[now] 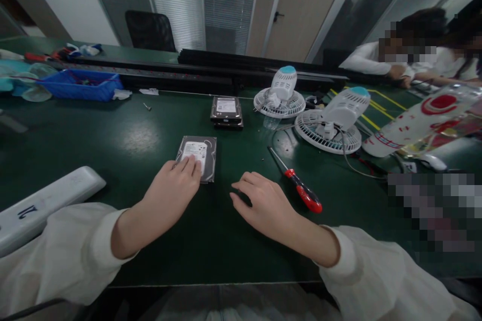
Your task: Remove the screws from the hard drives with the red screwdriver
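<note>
Visibly, the grey hard drive [209, 156] bears a white label [196, 148].

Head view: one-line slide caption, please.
Left hand rests on a hard drive; right hand between it and a red-and-black screwdriver.

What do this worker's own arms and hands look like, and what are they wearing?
The left hand and right hand are ordinary human hands, with no gloves, rings or watch visible. Both arms wear loose, off-white long sleeves, puffy and creased, ending in plain cuffs. No markings show on them.
</note>
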Demonstrator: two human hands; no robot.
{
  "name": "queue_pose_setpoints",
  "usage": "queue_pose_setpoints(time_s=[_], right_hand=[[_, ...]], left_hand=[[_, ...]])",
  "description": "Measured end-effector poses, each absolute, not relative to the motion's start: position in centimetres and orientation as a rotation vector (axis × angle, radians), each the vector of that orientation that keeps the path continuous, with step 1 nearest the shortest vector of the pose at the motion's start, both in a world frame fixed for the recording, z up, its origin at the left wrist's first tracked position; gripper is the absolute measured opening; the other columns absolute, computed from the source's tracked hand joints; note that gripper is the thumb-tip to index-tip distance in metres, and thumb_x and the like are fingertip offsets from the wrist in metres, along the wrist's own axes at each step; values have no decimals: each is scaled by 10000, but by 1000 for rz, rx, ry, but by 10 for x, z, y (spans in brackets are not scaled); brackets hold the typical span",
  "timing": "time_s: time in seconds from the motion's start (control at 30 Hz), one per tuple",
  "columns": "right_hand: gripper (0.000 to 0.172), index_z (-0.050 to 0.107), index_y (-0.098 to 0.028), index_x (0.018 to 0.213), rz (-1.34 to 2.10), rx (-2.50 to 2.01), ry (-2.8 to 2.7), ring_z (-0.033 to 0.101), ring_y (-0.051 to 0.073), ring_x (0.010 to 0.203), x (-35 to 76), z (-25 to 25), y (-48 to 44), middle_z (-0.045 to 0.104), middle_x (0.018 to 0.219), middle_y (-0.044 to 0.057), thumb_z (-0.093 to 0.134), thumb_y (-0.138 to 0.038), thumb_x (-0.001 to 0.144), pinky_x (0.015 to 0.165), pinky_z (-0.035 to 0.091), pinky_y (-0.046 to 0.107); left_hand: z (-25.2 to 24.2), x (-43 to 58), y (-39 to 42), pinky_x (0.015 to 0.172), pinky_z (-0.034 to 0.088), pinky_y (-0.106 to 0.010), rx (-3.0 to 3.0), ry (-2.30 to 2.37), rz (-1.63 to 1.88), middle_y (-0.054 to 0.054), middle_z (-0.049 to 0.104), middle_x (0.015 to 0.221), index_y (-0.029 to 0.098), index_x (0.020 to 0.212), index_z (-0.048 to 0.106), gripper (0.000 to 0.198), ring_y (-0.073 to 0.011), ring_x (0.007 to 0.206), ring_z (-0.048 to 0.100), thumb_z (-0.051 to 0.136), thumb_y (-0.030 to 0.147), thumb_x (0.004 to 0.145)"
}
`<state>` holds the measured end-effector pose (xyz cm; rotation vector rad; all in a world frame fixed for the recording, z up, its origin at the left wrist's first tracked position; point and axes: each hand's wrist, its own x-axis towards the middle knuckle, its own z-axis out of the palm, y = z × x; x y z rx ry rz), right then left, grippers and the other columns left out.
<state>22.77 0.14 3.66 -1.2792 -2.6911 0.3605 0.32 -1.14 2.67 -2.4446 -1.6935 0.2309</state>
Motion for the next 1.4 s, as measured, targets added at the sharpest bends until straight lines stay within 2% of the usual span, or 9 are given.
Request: queue_pose_setpoints(time_s=[0.13, 0.27, 0.33, 0.5, 0.67, 0.83, 1.0, 1.3, 1.4], right_hand=[[331, 714, -155, 1114, 390, -1237, -2630, 620, 147, 954, 233, 33, 2, 675, 1046, 89, 444, -307, 997, 807, 516, 304], [331, 721, -144, 1088, 391, -1210, -2619, 615, 152, 941, 235, 30, 2, 677, 1024, 94, 445, -302, 995, 783, 507, 305], [331, 718, -138, 1088, 381, -1195, -2624, 610, 158, 947, 235, 28, 1, 676, 1023, 100, 443, -297, 994, 793, 505, 312], [317, 697, -134, 1109, 366, -1171, -2641, 606, 145, 952, 237, 25, 2, 669, 1029, 95, 442, -288, 1000, 781, 519, 295], [257, 642, -120, 1100, 384, -1188, -2663, 629, 117, 945, 239, 24, 7, 657, 1027, 51, 554, -323, 969, 837, 567, 306], [275, 637, -120, 1111, 416, -1174, -2691, 637, 123, 966, 239, 21, 9, 658, 1044, 56, 562, -341, 966, 849, 577, 314], [241, 646, -122, 1089, 424, -1172, -2691, 624, 120, 952, 239, 21, 8, 654, 1022, 50, 543, -307, 973, 838, 564, 308], [304, 699, -136, 1099, 443, -1129, -2670, 597, 142, 921, 239, 16, 9, 668, 1014, 78, 446, -265, 988, 749, 493, 290], [319, 703, -141, 1101, 449, -1120, -2668, 595, 146, 914, 239, 14, 9, 669, 1010, 80, 433, -271, 990, 738, 480, 295]], left_hand=[[36, -10, 14, 976, 514, -526, -2408, -1701, 323, -316, 567, 1427, -7, 1364, 582, 535, -406, 1268, 604, 396, 24, 864], [40, -22, 49, 836, 565, -475, -2370, -1797, 282, -290, 685, 1211, 38, 1184, 686, 416, -375, 1035, 701, 383, 97, 905], [42, -25, 69, 818, 568, -445, -2350, -1835, 270, -259, 712, 1141, 80, 1131, 705, 388, -359, 1006, 711, 384, 130, 919], [40, -31, 114, 874, 551, -422, -2317, -1912, 199, -253, 717, 1142, 93, 1127, 699, 373, -347, 1078, 693, 415, 114, 886], [35, -35, 147, 891, 534, -404, -2329, -1944, 114, -263, 701, 1169, 73, 1173, 675, 374, -349, 1113, 680, 433, 126, 893], [27, -35, 165, 942, 506, -410, -2352, -1928, 46, -283, 637, 1290, 51, 1230, 635, 388, -357, 1178, 642, 422, 141, 918], [20, -37, 175, 1031, 452, -398, -2376, -1910, -26, -267, 593, 1366, 57, 1280, 598, 401, -328, 1237, 596, 443, 144, 921], [15, -42, 184, 1225, 221, -485, -2402, -1912, -113, -199, 634, 1373, 110, 1239, 648, 402, -320, 1327, 552, 431, 162, 905], [22, -38, 187, 1213, 247, -522, -2353, -2013, -172, -169, 677, 1323, 136, 1233, 662, 417, -333, 1289, 587, 455, 191, 875]])
